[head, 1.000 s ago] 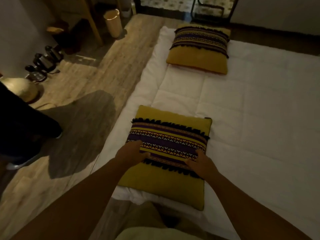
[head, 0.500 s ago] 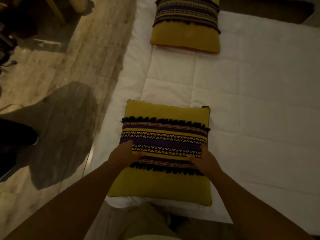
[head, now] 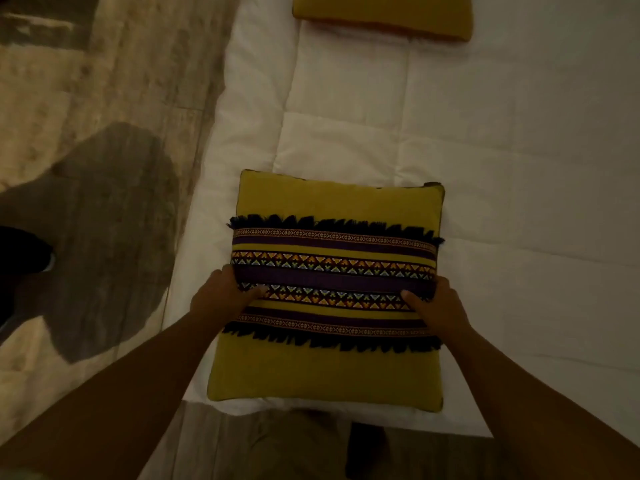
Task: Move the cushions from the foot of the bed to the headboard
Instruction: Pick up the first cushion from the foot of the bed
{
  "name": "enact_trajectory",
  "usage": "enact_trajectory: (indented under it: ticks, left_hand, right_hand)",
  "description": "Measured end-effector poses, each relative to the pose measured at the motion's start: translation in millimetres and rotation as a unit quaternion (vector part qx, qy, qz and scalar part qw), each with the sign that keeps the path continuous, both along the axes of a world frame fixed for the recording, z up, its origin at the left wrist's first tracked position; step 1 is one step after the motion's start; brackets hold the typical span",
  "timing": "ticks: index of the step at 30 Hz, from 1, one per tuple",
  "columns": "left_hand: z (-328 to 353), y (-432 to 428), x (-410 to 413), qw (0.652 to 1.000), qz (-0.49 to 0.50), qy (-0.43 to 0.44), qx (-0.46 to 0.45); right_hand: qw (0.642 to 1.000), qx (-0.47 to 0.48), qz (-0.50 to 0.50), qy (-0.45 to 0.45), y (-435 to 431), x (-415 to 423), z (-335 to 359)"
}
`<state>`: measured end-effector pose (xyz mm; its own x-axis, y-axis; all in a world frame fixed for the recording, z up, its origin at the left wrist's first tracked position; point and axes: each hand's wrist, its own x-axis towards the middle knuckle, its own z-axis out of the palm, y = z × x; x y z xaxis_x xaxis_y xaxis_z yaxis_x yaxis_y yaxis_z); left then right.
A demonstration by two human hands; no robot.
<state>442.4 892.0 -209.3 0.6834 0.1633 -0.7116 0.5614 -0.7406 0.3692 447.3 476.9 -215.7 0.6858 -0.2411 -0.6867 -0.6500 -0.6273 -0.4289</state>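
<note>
The bed [head: 502, 168], under a white quilted cover, fills most of the view beside the wooden floor [head: 104, 81]. 2 cushions lie on it: the near cushion [head: 332, 209] flat at the bed's near edge, the far cushion [head: 382, 19] well apart, cut off at the top. The left hand [head: 221, 299] and right hand [head: 440, 306] clamp the near cushion's opposite sides, thumbs on the patterned band, probably so it lifts level.
</note>
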Motion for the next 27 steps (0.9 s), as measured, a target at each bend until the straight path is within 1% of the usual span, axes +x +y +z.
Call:
enact_trajectory:
  ticks: [5, 8, 15, 19, 22, 25, 27]
  left_hand:
    - [-24, 12, 11, 0.999, 0.028, 0.027, -0.011]
    - [-41, 11, 15, 0.997, 0.052, 0.054, -0.018]
    - [-63, 7, 24, 0.978, 0.166, 0.067, -0.103]
    - [-60, 7, 21, 0.956, 0.232, 0.057, -0.170]
    - [-51, 6, 19, 0.945, 0.229, 0.042, -0.228]
    - [-37, 3, 19, 0.940, 0.220, 0.017, -0.259]
    - [-28, -1, 17, 0.934, 0.231, 0.000, -0.271]
  right_hand:
    - [1.000, -0.009, -0.024, 0.017, -7, 6, -22]
    - [0.998, 0.023, -0.048, 0.021, -7, 7, -32]
    - [0.991, 0.073, -0.100, 0.053, -11, 11, -48]
    - [0.987, 0.090, -0.125, 0.039, -10, 8, -52]
    - [0.985, 0.108, -0.129, 0.037, -13, 7, -47]
    - [0.985, 0.113, -0.129, 0.026, -13, 7, -36]
    - [0.985, 0.117, -0.125, 0.010, -11, 7, -28]
